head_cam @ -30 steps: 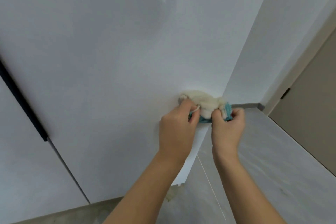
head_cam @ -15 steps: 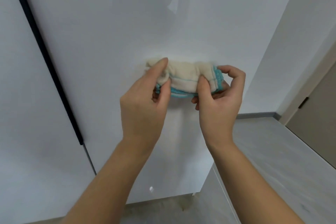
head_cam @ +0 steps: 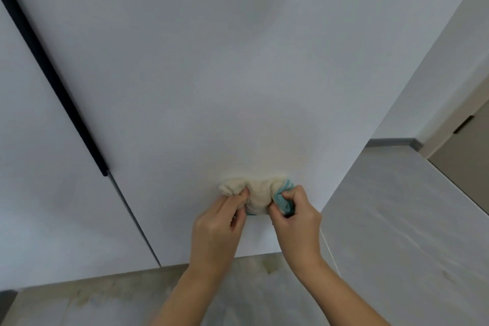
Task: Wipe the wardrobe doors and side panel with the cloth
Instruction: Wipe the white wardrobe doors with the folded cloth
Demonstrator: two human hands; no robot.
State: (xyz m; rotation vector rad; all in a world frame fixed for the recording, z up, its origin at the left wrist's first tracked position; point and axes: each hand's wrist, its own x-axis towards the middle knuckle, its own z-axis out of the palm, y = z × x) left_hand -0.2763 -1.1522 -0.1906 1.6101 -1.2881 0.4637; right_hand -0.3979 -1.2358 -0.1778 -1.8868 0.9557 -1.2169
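Note:
A bunched cream cloth with teal edging (head_cam: 258, 194) is held low in front of the white wardrobe door (head_cam: 211, 74). My left hand (head_cam: 215, 230) pinches its left end and my right hand (head_cam: 297, 222) grips its teal right end. A second white door (head_cam: 39, 180) stands to the left, with a long black handle strip (head_cam: 53, 74) running between the two doors. The wardrobe's right edge meets the side panel (head_cam: 341, 188), which is seen only edge-on.
Grey marbled floor tiles (head_cam: 397, 233) spread below and to the right. A white wall with a grey skirting (head_cam: 391, 141) lies behind at the right, and a beige door with its frame (head_cam: 465, 156) stands at the far right.
Both hands have dropped with the cloth from the middle of the door to its lower part. The cloth is bunched tighter between them.

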